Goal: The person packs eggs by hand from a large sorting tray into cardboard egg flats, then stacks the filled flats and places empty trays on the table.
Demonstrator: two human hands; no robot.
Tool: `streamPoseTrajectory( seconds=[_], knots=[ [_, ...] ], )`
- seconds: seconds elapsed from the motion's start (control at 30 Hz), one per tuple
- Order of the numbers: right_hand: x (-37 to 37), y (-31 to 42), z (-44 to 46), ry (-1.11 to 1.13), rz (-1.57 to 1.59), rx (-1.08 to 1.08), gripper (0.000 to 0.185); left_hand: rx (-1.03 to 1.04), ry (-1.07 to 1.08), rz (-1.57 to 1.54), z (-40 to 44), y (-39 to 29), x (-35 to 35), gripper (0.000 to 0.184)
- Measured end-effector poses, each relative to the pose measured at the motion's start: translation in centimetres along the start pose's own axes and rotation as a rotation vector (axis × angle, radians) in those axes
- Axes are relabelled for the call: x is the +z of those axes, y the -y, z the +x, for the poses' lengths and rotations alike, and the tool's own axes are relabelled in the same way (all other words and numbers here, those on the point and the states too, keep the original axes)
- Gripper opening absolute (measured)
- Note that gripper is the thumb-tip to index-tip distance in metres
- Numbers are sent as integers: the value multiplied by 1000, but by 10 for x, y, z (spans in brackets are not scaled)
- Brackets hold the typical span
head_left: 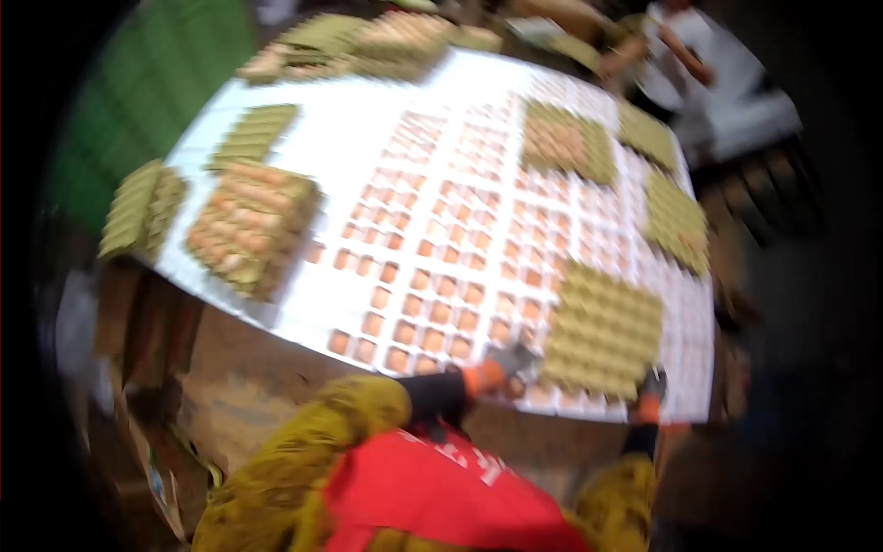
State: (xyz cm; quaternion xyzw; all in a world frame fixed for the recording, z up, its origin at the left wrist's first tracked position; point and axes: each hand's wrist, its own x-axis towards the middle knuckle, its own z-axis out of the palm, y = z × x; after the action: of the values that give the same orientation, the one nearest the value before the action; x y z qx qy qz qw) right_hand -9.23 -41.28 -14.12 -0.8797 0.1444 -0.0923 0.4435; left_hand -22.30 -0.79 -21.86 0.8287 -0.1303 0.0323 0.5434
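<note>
A yellow-green egg tray (602, 331) lies at the near right of the white table, over rows of eggs. My left hand (511, 359), in a grey glove with an orange cuff, is beside the tray's left near corner; motion blur hides its fingers. At the tray's right near corner is my right hand (652, 386), gloved alike, its fingers partly hidden at the edge. Brown eggs (432, 340) sit in white-walled cells across the middle of the table.
A stack of trays with eggs (248, 225) stands at the left, near empty trays (143, 210). More egg stacks (400, 44) are at the far edge. Trays (676, 221) line the right side. Another person (679, 60) is at the far right, beyond the white table (322, 120).
</note>
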Motion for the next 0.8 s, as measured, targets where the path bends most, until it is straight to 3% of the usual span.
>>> streamPoseTrajectory(
  seconds=[0.07, 0.1, 0.17, 0.23, 0.27, 0.3, 0.33, 0.37, 0.4, 0.47, 0.5, 0.57, 0.6, 0.7, 0.8],
  knots=[
    [-17, 13, -1, 92, 167, -119, 42, -280, 8, -109, 20, -63, -13, 50],
    [-19, -14, 24, 22, 212, -371, 43, -321, -39, -207, 21, -74, -17, 58],
    [-44, 49, 1, 131, 452, -263, 42, -433, -18, -459, 21, -99, -31, 74],
    [-48, 128, -32, 165, 518, -204, 41, -510, -211, -659, 6, -178, -86, 87],
    [-45, 159, -41, 229, 490, -282, 43, -526, -222, -626, -1, -198, -111, 92],
    [-40, 190, -56, 322, 449, -231, 45, -439, -302, -308, -9, -184, -118, 82],
    [-16, 195, -55, 325, 522, -319, 47, -409, -347, -269, -19, -201, -145, 73],
    [1, 247, -83, 307, 538, -509, 46, -382, -393, -231, -30, -217, -177, 65],
    [21, 283, -104, 345, 589, -468, 50, -338, -519, -215, -44, -202, -197, 60],
    [84, 323, -127, 425, 763, -595, 56, -288, -731, -215, -75, -185, -250, 52],
    [118, 335, -142, 552, 926, -422, 61, -283, -818, -232, -92, -186, -284, 50],
    [187, 368, -190, 810, 1128, -436, 65, -43, -1039, -343, -122, -192, -348, 44],
    [214, 398, -231, 915, 1216, -281, 66, -34, -1102, -318, -138, -188, -379, 41],
    [287, 494, -371, 1176, 1094, -379, 78, -15, -1271, -238, -182, -160, -452, 43],
    [362, 577, -474, 1035, 1018, -461, 81, -37, -1325, -230, -216, -120, -501, 40]
  ],
)
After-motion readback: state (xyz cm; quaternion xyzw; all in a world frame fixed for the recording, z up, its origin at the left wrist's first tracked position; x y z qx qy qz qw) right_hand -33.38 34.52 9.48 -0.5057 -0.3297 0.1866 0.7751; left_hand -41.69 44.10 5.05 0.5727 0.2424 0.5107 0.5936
